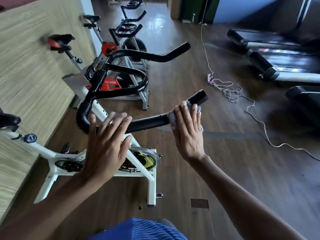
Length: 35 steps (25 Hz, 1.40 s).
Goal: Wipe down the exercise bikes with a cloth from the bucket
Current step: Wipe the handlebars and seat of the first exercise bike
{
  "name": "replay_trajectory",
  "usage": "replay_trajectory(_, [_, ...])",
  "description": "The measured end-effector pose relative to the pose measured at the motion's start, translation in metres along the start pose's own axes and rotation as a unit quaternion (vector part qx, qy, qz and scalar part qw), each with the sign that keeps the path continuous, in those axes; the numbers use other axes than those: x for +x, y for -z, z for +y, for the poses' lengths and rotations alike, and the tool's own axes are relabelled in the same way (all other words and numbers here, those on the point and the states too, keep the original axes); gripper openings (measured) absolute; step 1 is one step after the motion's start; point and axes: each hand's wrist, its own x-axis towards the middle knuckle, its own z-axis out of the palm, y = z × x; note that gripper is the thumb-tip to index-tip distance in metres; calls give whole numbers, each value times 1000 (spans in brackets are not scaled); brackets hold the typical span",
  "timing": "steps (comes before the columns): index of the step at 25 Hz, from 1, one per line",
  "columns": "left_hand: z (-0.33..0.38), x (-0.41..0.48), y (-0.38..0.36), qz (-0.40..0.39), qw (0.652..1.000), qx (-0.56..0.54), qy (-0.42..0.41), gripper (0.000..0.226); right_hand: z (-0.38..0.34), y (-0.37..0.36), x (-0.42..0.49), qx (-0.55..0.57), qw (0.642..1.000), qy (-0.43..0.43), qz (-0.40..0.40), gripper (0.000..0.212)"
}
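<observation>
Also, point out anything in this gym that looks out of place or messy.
A white cord lies in a loose tangle on the floor between the bikes and the treadmills, beside a power strip. It trails across open walking space, so it looks like a trip hazard. Nothing else stands out.

Before you, a fluffy grey cloth wraps the right end of a white bike's black handlebar, with further bikes in a row behind.
</observation>
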Motion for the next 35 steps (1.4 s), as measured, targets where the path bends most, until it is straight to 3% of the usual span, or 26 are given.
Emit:
replay_trajectory(3, [-5, -10, -1, 8, 1000, 5, 27, 51, 10, 3, 0, -29, 999, 32, -19, 44])
replay_trajectory(7, [-10, -29, -4, 25, 997, -43, 50, 57, -22, -13, -9, 39, 999, -25, -5, 43])
replay_trajectory(11, [-19, -35, -4, 38, 995, -88, 41, 58, -35, -18, -20, 51, 998, -20, -24, 48])
replay_trajectory(17, [-31, -42, -8, 47, 992, -111, 36, 61, -78, -37, -20, 93, 989, -115, 28, 48])
replay_trajectory(35, [-80, -47, -6, 19, 975, -219, -28, 64, -186, -73, -20, 120, 982, -143, 13, 54])
